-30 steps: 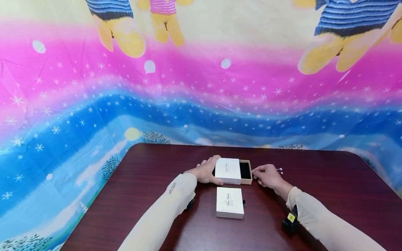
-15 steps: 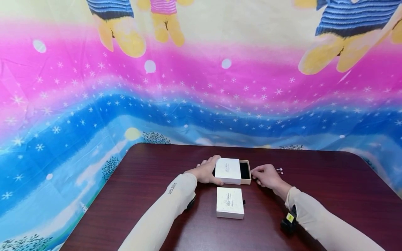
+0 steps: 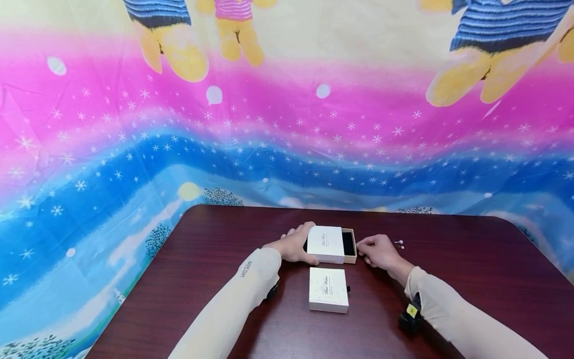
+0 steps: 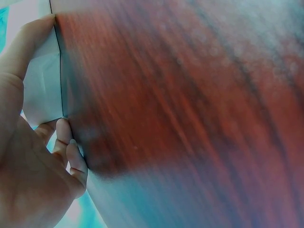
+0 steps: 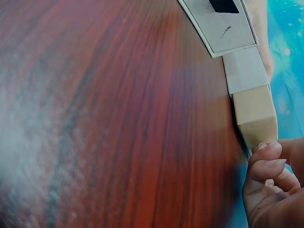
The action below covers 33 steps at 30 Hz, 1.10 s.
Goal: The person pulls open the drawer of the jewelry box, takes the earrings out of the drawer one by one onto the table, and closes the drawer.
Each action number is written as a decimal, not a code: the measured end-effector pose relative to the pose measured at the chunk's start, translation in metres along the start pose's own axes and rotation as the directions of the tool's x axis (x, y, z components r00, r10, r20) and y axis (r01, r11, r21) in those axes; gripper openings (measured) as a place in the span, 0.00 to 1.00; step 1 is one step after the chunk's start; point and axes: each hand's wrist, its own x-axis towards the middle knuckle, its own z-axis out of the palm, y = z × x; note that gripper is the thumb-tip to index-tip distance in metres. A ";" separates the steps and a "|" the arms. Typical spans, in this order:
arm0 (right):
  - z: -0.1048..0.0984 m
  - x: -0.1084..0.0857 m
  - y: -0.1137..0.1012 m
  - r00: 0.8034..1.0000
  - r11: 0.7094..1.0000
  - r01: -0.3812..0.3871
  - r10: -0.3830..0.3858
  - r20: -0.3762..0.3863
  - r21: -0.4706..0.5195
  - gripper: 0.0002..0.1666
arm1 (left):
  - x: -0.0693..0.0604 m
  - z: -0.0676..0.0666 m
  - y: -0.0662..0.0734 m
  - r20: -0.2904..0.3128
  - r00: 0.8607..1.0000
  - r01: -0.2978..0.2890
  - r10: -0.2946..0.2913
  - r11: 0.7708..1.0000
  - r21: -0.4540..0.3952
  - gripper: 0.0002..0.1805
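Observation:
My left hand (image 3: 293,246) grips the white sleeve (image 3: 325,242) of a drawer-style gift box, thumb on its near side and fingers on its far side. From the sleeve's right end sticks out a kraft-coloured drawer (image 3: 350,259) lined in black. My right hand (image 3: 380,251) has its fingers curled, and the thumb and fingertips meet at the outer end of the drawer, also seen as a tan wall (image 5: 255,107) in the right wrist view. Whether a pull tab lies between them is hidden.
A second white box (image 3: 328,286) with a small black tab lies nearer on the dark red wooden table (image 3: 215,249). Just beyond my right hand are two small pearl-like pieces (image 3: 401,242). A printed cloth (image 3: 287,124) hangs behind the table.
The drawer has slid slightly left into the sleeve, and my right hand has moved left along with it. My left hand and the second box have stayed put.

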 end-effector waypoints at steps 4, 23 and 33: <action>0.000 0.000 0.000 1.000 1.000 -0.003 0.003 0.000 -0.005 0.18 | 0.000 0.000 0.000 0.000 1.000 -0.001 0.001 1.000 -0.003 0.57; 0.006 0.005 0.001 1.000 1.000 0.003 -0.003 -0.005 -0.001 0.17 | -0.001 -0.001 0.000 -0.002 1.000 -0.009 0.008 1.000 -0.012 0.56; 0.008 0.005 0.000 1.000 1.000 0.002 -0.002 -0.006 0.004 0.17 | 0.001 0.001 -0.001 -0.003 1.000 -0.007 0.007 1.000 -0.010 0.56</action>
